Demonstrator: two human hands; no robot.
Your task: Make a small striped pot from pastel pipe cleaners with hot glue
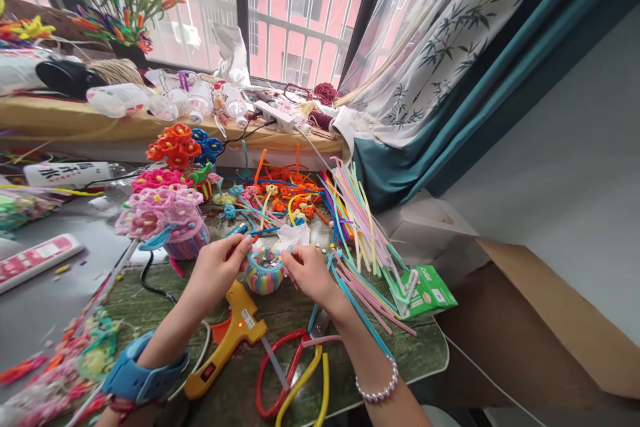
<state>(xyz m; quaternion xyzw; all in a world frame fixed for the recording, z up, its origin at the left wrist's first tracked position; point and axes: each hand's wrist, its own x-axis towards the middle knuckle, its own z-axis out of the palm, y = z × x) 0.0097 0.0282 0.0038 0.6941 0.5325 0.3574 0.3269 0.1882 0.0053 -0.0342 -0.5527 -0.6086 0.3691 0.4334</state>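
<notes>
Between my hands stands a small round pot wrapped in pastel pipe cleaners. A light blue pipe cleaner curves along its rim. My left hand pinches one end of it at the pot's left side. My right hand pinches at the rim's right side, fingertips closed on what looks like the other end. Just below lies a yellow hot glue gun with its small light on. Red-handled scissors lie to its right, partly under a bent yellow pipe cleaner.
Pipe cleaner bundles and a green packet lie at the right. A pot of pink fuzzy flowers stands at the left, near a white-and-pink remote-like object. A windowsill with bottles runs behind; a cardboard box is beyond the table.
</notes>
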